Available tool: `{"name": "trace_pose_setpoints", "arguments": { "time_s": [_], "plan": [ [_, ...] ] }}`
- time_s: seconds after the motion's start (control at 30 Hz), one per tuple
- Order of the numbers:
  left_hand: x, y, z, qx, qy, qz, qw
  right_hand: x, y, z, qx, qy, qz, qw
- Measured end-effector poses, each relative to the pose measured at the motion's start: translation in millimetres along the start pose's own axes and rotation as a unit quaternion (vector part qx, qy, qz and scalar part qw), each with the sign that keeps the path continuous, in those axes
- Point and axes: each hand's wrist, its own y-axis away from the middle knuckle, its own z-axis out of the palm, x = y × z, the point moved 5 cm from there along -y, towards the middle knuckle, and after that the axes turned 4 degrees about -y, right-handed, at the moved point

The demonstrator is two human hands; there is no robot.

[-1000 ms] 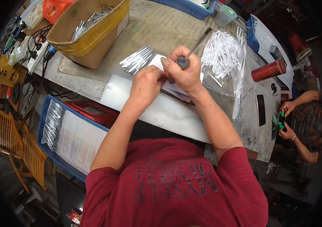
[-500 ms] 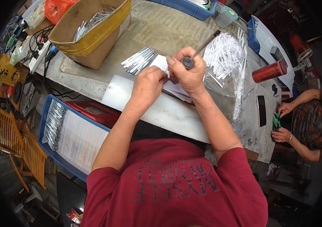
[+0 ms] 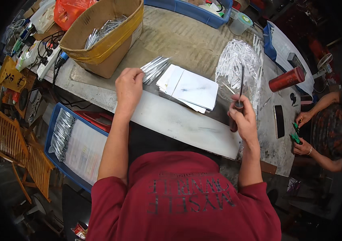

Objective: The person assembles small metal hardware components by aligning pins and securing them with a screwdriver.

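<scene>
My right hand (image 3: 245, 117) grips a screwdriver-like tool by its dark handle (image 3: 233, 125); the thin metal shaft (image 3: 242, 78) points upward. It is raised over the front of the table, right of a stack of white paper sheets (image 3: 195, 85) with dark smudges on the top one. My left hand (image 3: 129, 89) has its fingertips pinched together at the near left ends of a small pile of silvery metal rods (image 3: 155, 68). Whether a rod is between those fingers cannot be made out. A pale board (image 3: 179, 120) lies along the table's front edge.
A cardboard box (image 3: 98, 56) of metal rods stands at left. Below it is a blue tray (image 3: 83, 142) with rods. A bag of white strips (image 3: 239, 64), a red cylinder (image 3: 286, 79) and a phone (image 3: 278, 121) lie at right. A co-worker's hands (image 3: 302, 146) hold something green.
My hands have parted from over the paper stack, uncovering it. The left moved to the rods at left; the right moved right and nearer with the tool, its shaft now more upright.
</scene>
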Motion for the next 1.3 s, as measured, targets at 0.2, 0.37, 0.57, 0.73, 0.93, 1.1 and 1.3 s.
{"name": "trace_pose_setpoints", "arguments": {
  "time_s": [0.2,0.37,0.57,0.73,0.93,1.1,1.3],
  "plan": [
    [-22.7,0.2,4.9,0.006,-0.095,-0.004,0.995,1.7,18.7,-10.8,-0.051,0.404,-0.128,0.904],
    [-22.9,-1.6,13.0,0.004,-0.123,0.008,0.992,9.4,22.8,-15.1,-0.106,0.468,-0.105,0.871],
    [-11.2,-5.0,10.9,0.007,-0.118,0.046,0.992,10.9,19.5,-19.5,-0.122,0.512,-0.153,0.836],
    [-1.7,0.9,-1.8,-0.004,-0.110,0.068,0.992,13.5,20.2,-26.5,-0.162,0.482,-0.137,0.850],
    [44.8,3.2,-32.5,0.016,-0.077,0.198,0.977,24.8,14.1,-31.6,-0.176,0.535,-0.121,0.817],
    [54.8,-40.8,-75.2,0.077,-0.152,0.241,0.955,28.8,9.8,-32.8,-0.151,0.536,-0.133,0.820],
    [-27.0,-134.3,-101.7,-0.057,-0.187,0.146,0.970,30.5,8.1,-26.1,-0.133,0.523,-0.161,0.826]
  ]
}}
